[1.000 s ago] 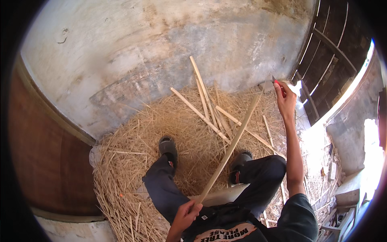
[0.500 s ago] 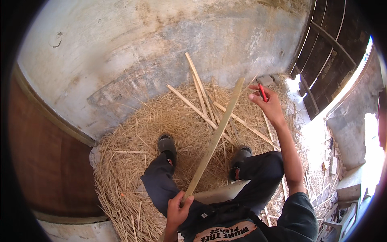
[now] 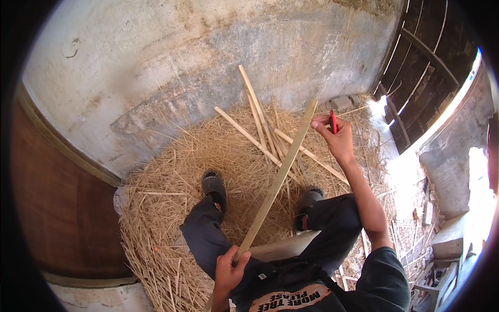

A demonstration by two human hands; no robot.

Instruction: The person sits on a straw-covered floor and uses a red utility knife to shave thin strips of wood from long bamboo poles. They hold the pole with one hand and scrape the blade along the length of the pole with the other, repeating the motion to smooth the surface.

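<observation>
A long, flat, pale wooden strip [image 3: 277, 182] is held aslant through the middle of the frame, its lower end at bottom centre and its upper end above right of centre. The lower end is gripped by the left hand [image 3: 232, 270], with the thumb laid over the strip and the fingers closed about it. Near the upper end the right hand [image 3: 335, 136] is raised, its fingers curled around a small red tool [image 3: 333, 122]; the tool is held roughly upright, and its working edge cannot be made out. The right thumb tip is placed just beside the strip; whether contact is made cannot be told. A thin pale sliver [image 3: 375, 104] is noted to the right of the right hand. Behind the held strip, several loose strips [image 3: 249, 137] are crossed over one another at upper centre, some leaned toward the stained wall [image 3: 208, 52]. The floor is covered by a thick layer of straw-like shavings [image 3: 166, 218], on which two dark boots [image 3: 214, 186] are planted, one on each side of the held strip. Dark planks [image 3: 423, 57] are seen at upper right, and a brown panel [image 3: 62, 192] at left.
</observation>
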